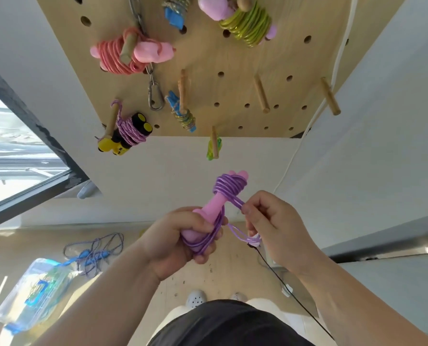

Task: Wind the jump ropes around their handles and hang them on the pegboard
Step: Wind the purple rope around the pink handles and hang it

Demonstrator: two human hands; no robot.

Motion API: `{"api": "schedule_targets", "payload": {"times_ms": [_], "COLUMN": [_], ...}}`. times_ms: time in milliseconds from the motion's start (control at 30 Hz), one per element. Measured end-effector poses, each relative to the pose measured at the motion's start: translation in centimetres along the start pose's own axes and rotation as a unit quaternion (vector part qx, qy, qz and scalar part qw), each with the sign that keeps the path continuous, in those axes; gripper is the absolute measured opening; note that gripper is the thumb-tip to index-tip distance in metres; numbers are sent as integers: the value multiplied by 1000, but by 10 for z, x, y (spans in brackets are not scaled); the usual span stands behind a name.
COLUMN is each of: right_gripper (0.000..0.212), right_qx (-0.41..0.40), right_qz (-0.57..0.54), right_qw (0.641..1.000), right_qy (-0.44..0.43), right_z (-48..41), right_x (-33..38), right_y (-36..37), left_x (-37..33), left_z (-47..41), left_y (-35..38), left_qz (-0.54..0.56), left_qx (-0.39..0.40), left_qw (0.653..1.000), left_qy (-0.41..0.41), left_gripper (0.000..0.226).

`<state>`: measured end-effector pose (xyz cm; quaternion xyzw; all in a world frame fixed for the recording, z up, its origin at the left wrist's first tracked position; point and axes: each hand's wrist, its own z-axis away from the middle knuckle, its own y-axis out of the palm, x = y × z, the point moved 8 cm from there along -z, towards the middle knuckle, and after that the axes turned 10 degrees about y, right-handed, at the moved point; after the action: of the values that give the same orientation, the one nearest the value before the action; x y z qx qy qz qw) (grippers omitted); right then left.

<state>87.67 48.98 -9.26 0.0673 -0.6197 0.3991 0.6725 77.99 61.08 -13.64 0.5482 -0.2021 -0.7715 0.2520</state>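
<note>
Purple rope (229,186), coiled on the pink handles (209,208) at centre, is shown below the pegboard (232,58) at 12 o'clock. Handles and slack loops are gripped by the curled left hand (180,240); a strand at the coil's 4 o'clock is pinched by the right hand (275,228). Were tension lost, the coils could be shed before a free peg (261,93) is reached.

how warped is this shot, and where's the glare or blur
Head view: strong wide-angle warp, the pegboard fans outward and its sides splay; head view, left edge: the window is washed out white; head view, floor: the plastic bag glints in sunlight; head view, centre: purple rope, left hand and right hand are sharp.
</note>
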Motion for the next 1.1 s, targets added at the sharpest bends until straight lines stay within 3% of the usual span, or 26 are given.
{"api": "schedule_targets", "payload": {"times_ms": [133, 200, 267, 333, 467, 533, 600, 633, 700, 733, 800, 867, 900, 1033, 1100], "right_gripper": [8, 32, 30, 11, 20, 30, 29, 27, 31, 34, 38, 37, 36, 35, 34], "right_qx": [25, 78, 153, 196, 178, 145, 113, 97, 59, 40, 10, 4, 12, 74, 125], "right_qz": [-27, -107, -156, -186, -146, -147, -171, -172, -159, -148, -121, -100, -98, -59, -37], "right_qw": [999, 991, 975, 962, 972, 976, 974, 974, 977, 979, 983, 987, 987, 983, 976], "right_qy": [-14, 19, 34, 44, 50, 67, 98, 112, 130, 134, 135, 129, 129, 159, 175], "right_z": [-4, -9, -11, -12, -16, -18, -22, -24, -31, -33, -37, -37, -37, -39, -40], "right_x": [9, 7, 9, 16, 17, 15, 11, 9, 5, 4, 3, 7, 9, 10, 9], "right_y": [17, 27, 40, 47, 55, 57, 56, 55, 50, 47, 45, 48, 51, 50, 45], "left_x": [5, 4, 7, 13, 16, 14, 12, 5, -20, -33, -43, -41, -41, -45, -47], "left_z": [13, 18, 20, 19, 11, 9, 4, 5, 16, 21, 21, 16, 12, 1, 1], "left_y": [15, 23, 29, 33, 11, -4, -35, -55, -67, -59, -38, -26, -24, -30, -35], "left_qz": [170, 220, 265, 297, 284, 223, 109, 19, -184, -296, -540, -661, -678, -689, -656], "left_qx": [139, 188, 221, 241, 233, 188, 15, -91, -209, -214, -191, -196, -207, -219, -212], "left_qw": [975, 957, 938, 923, 930, 957, 994, 994, 949, 913, 800, 700, 677, 652, 697], "left_qy": [-25, -28, -36, -31, 6, 7, 24, 61, 151, 180, 178, 186, 198, 230, 200], "left_gripper": [52, 51, 53, 55, 63, 68, 73, 76, 73, 73, 83, 89, 83, 40, 27]}}
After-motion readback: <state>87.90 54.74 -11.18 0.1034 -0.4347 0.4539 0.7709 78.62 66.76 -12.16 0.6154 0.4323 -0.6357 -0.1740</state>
